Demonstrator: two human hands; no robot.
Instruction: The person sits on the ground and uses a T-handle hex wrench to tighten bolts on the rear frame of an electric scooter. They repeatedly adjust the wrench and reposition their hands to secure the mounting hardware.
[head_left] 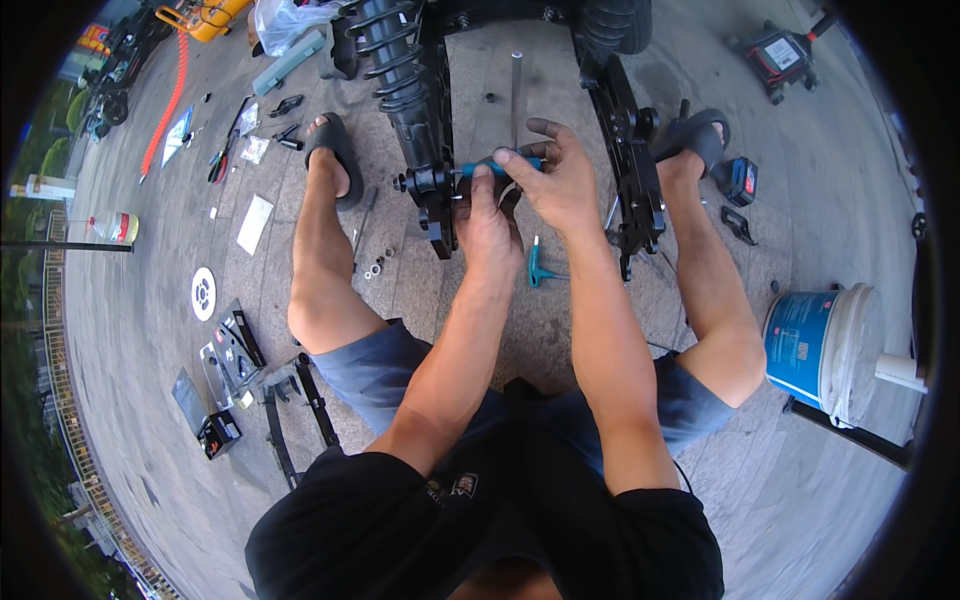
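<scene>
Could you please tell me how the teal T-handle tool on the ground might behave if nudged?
The teal T-handle tool would probably stay rigid, given its firm-looking T shape. It seems unlikely to roll far, since its handle sticks out crosswise.

Here's the head view, perched above the black shirt (pixel 560 480) and looking steeply down, forward being up the picture; the fisheye takes in plenty, bending the fence (pixel 66 400) along the left rim, darkness rounding off the corners! Left hand (pixel 487 225) and right hand (pixel 563 190) show fairly near, just above centre, paved ground (pixel 150 390) spreading wide around them.
</scene>
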